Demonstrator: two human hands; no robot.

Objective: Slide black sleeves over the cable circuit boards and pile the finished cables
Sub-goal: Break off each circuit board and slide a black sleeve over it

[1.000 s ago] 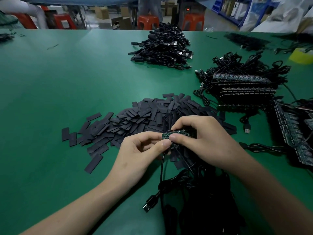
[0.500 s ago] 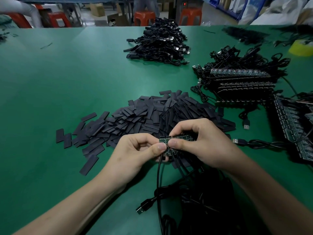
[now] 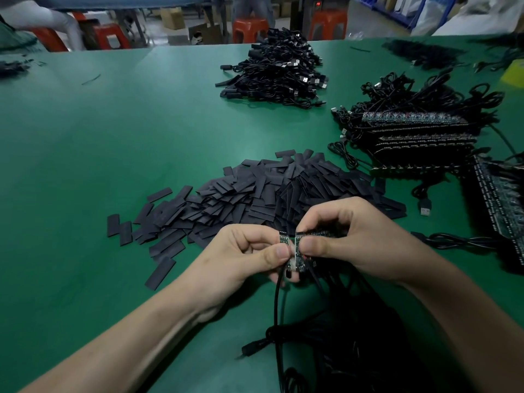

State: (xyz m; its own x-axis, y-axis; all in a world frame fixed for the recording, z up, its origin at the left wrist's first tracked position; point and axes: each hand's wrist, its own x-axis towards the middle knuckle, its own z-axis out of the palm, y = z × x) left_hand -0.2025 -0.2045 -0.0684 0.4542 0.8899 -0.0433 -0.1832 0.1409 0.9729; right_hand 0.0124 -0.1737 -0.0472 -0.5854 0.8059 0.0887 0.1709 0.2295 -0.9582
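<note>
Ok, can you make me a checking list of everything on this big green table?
Surface: green table, a thin scrap lying far left.
Job's things: heap of black sleeves in the middle; far pile of cables; stacked board strips on the right.
Clutter: yellow object at the right edge, unclear what.
Hands: left hand pinches a small circuit board; right hand grips the board strip beside it.
Cables: black cable hangs from the held boards into a tangle.
Surroundings: orange stools, cardboard boxes beyond the table.

Table point(image 3: 113, 143): plain green. Sleeves point(image 3: 255, 191): matte black. Cable pile point(image 3: 275, 72), upper centre: black, silver plug ends. Circuit board point(image 3: 298, 260), lower centre: green, speckled. Stools point(image 3: 249, 28): orange-red. Yellow object point(image 3: 514, 73), right edge: possibly tape.
</note>
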